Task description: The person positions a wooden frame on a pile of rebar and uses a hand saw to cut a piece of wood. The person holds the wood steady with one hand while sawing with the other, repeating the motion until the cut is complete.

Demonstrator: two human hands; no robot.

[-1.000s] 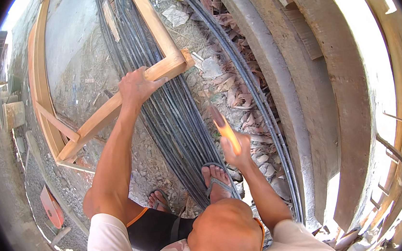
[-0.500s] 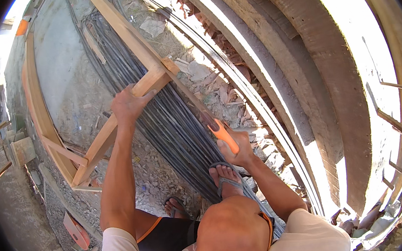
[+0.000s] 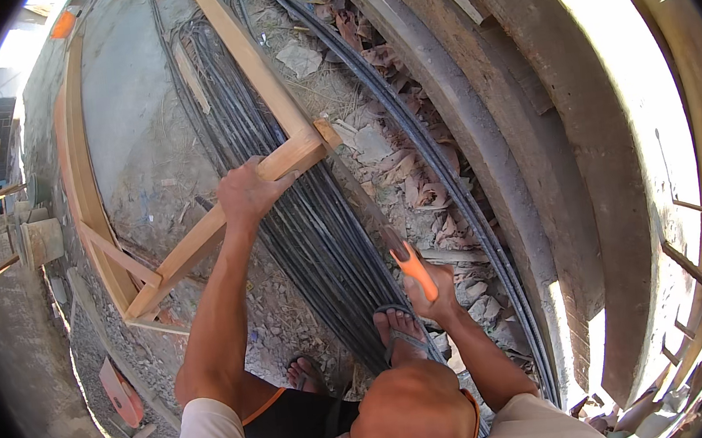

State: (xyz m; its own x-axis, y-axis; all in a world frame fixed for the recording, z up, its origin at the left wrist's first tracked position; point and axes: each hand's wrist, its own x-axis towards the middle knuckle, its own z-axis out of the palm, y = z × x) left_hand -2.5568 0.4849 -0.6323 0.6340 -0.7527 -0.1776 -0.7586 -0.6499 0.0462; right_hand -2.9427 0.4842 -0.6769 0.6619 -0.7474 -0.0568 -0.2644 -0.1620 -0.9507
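My left hand grips the near crosspiece of a wooden frame, fingers wrapped over its top. In my right hand is a handsaw, held by its orange handle. The thin saw blade runs up and left from the handle to a short wood stub sticking out at the frame's corner. Blade and stub seem to meet there, though the exact contact is hard to see. Under the frame and the saw lies a bundle of dark steel bars.
My sandalled foot stands on or beside the bars, near the saw handle. More long dark bars curve along the right, beside stacked weathered boards. Rubble covers the ground. A flat reddish object lies at lower left.
The whole view has shifted, so the frame appears further right and lower. My right hand has drawn the saw slightly back toward me. My left hand keeps its grip on the frame.
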